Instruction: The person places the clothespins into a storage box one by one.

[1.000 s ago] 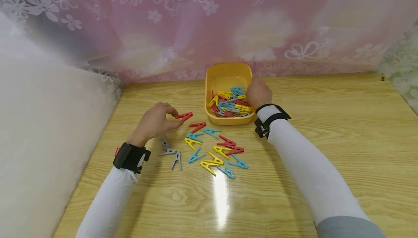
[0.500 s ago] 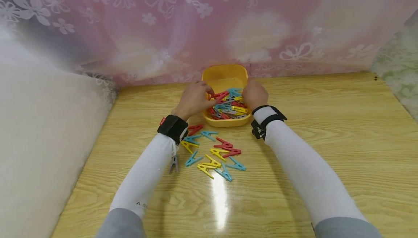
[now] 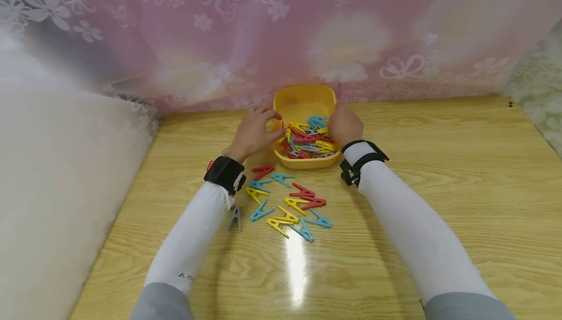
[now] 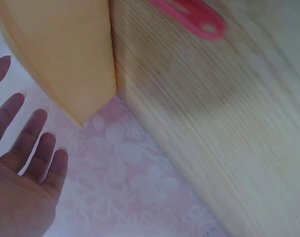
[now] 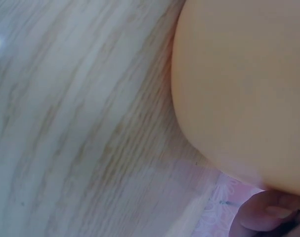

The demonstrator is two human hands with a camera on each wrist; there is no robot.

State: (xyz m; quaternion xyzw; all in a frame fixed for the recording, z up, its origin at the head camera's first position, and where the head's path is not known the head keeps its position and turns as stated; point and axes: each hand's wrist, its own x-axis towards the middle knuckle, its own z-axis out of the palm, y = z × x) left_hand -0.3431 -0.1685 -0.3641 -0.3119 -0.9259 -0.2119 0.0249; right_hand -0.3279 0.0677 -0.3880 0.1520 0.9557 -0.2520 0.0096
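Note:
A yellow plastic basin [image 3: 307, 164] stands at the back of the table with a heap of red, yellow, blue and grey clothespins [image 3: 309, 142] inside. At its left rim is my left hand [image 3: 254, 134], its fingers spread and nothing between them in the left wrist view [image 4: 26, 168]. My right hand [image 3: 346, 126] grips the basin's right rim, fingers curled over it; the right wrist view catches part of that hand [image 5: 266, 212] against the basin wall. In front of the basin lie loose clothespins, among them a red clothespin [image 3: 263, 171], a blue clothespin [image 3: 282, 179] and a yellow clothespin [image 3: 277, 226].
A grey clothespin [image 3: 235, 218] lies beside my left forearm, which hides part of the table there. Pink flowered cloth [image 3: 281, 42] hangs right behind the basin. On the left a white surface [image 3: 66, 188] borders the wooden table [image 3: 439, 173].
My left hand carried a red clothespin rightward to the basin and let it go; the clothespin lies on the heap. Then the hand drew back slightly left. My right hand kept hold of the rim.

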